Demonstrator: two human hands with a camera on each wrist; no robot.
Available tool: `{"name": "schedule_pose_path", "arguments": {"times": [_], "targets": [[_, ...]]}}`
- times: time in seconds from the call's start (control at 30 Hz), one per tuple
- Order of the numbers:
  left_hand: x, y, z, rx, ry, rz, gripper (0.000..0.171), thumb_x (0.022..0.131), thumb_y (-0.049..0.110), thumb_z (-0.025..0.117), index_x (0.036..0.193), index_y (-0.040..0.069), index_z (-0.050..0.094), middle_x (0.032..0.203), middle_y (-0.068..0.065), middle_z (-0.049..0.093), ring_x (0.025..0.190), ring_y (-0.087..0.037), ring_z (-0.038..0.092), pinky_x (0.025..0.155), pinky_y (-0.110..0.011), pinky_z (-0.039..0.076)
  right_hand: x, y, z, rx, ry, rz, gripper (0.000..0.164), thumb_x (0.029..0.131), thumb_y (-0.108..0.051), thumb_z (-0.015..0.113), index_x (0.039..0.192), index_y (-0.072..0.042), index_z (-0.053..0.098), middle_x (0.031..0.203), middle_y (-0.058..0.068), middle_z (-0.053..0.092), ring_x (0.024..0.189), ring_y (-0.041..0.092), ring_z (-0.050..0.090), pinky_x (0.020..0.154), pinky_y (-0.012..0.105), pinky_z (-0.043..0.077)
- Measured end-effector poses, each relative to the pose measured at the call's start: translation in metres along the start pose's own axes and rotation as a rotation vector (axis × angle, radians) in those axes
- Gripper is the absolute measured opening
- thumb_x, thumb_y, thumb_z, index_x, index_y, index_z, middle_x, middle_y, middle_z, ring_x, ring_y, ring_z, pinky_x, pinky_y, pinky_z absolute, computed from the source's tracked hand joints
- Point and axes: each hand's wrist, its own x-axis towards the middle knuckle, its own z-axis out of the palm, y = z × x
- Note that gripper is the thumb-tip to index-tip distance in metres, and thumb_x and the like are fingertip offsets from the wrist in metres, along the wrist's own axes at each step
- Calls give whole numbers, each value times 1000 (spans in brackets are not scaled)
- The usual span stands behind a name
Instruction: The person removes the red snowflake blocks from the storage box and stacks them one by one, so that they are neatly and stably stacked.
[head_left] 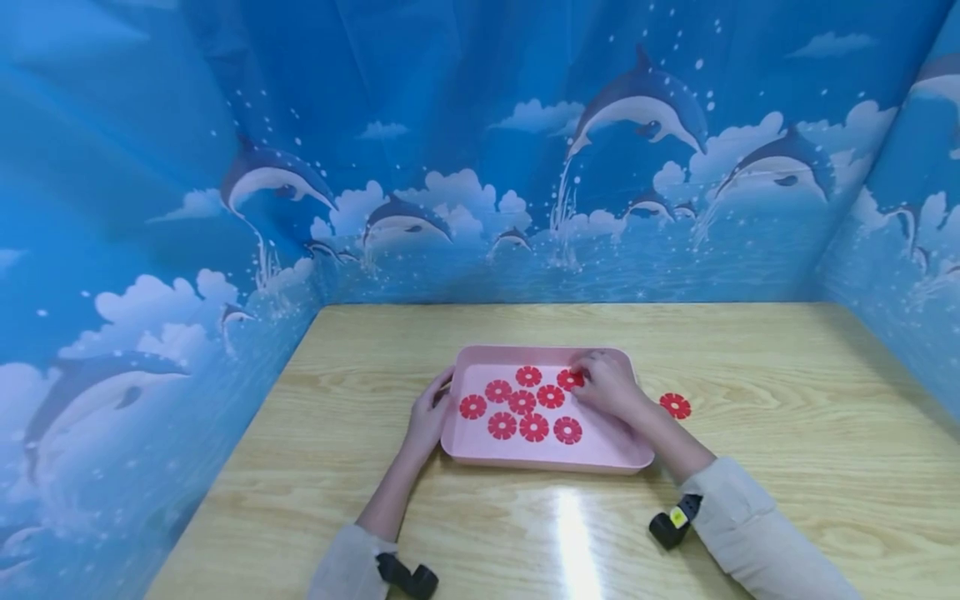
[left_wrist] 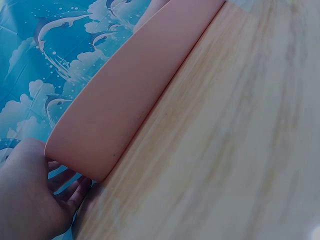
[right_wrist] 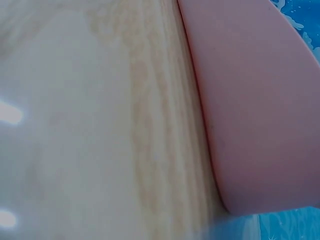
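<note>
A shallow pink tray [head_left: 600, 454] holds several red notched plastic discs [head_left: 534, 427], lying flat and spread over its left and middle part. My left hand [head_left: 429, 415] grips the tray's left side; in the left wrist view the thumb side of this hand [left_wrist: 27, 187] is at the rim and the fingers bend along the outer wall. Reaching over the tray's right side, my right hand [head_left: 609, 385] has curled fingers on a red disc [head_left: 567, 380] near the far wall. In the right wrist view only the tray's outer wall [right_wrist: 260, 110] shows, and the hand is hidden.
One more red disc [head_left: 675, 406] lies on the wooden table [head_left: 787, 450], right of the tray beside my right forearm. A blue dolphin-print curtain [head_left: 465, 125] stands along the table's back and sides. Black wrist cameras [head_left: 675, 521] sit at both sleeves.
</note>
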Motion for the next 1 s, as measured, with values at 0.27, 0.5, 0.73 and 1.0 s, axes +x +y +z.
{"name": "schedule_pose_path", "arguments": {"times": [0.27, 0.5, 0.73, 1.0], "targets": [[-8, 14, 2, -11, -14, 14, 43, 91, -1, 43, 134, 0, 43, 136, -20, 41, 116, -35, 46, 96, -40, 40, -3, 2, 0, -34, 32, -8, 29, 72, -12, 75, 96, 1, 67, 101, 12, 63, 96, 31, 55, 96, 49, 35], [-1, -3, 3, 10, -3, 11, 43, 93, 4, 44, 135, 4, 44, 137, -17, 41, 117, -33, 46, 96, -39, 40, -11, -3, -10, 44, 71, 4, 30, 72, -11, 75, 98, 1, 67, 96, 10, 62, 88, 27, 55, 82, 42, 47], [-1, -2, 2, 9, 17, -6, 42, 92, 4, 45, 134, 6, 46, 136, -15, 43, 115, -32, 47, 94, -38, 42, -19, -5, -23, 104, 83, 30, 35, 75, -13, 74, 107, -2, 65, 100, 9, 59, 93, 27, 54, 82, 43, 49], [-3, 1, 1, 0, 18, -11, 44, 91, 4, 45, 135, 7, 45, 136, -14, 43, 115, -30, 48, 94, -38, 43, -31, -4, -36, 81, 145, 29, 39, 73, -15, 76, 109, -2, 65, 100, 11, 58, 92, 29, 53, 79, 46, 48]]}}
